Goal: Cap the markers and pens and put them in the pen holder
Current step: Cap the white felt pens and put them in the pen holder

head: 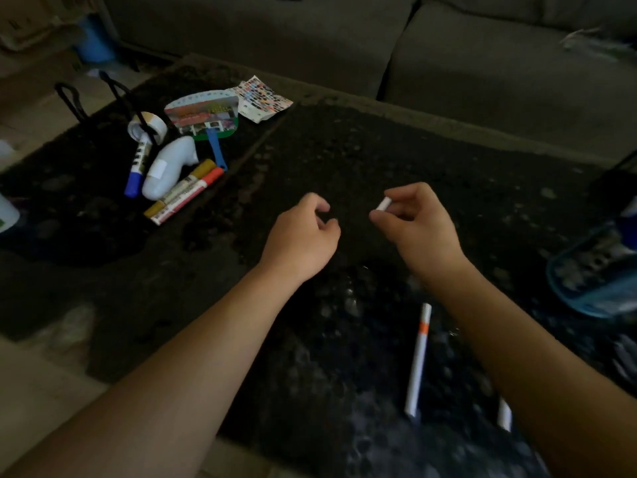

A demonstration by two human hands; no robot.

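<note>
Capping step in hand: right hand [418, 224] pinches a small white cap [384, 204] between thumb and fingers, held clear of the bench [344, 150] and near the left hand [303, 234], presumably for fitting. The left fingers are curled; in the dim light I cannot tell whether they hold anything. A white pen with orange band [418, 357] lies under the right forearm, within easy reach; the blue marker [137, 167] and gold and red markers [188, 191] lie well apart at far left.
</note>
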